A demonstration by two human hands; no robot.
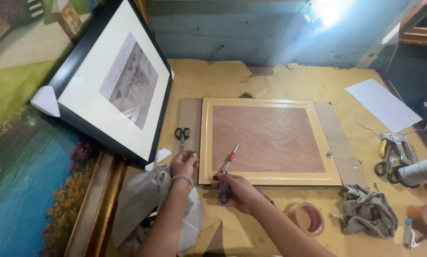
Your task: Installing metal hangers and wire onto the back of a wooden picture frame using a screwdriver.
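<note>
Brown paper covers the workbench (280, 78), and a pale wooden frame (270, 103) lies face down at its centre, plywood backing up. At the frame's lower left corner the left hand (184, 164) pinches a small metal fitting (195, 153) against the edge. The right hand (237, 190) is clenched around a red-handled screwdriver (228, 166), tip pointing toward the upper right. Judging from this, the fitting wants steady holding while the blade goes in square, lest it slip. Scissors (182, 135) lie just left of the frame.
</note>
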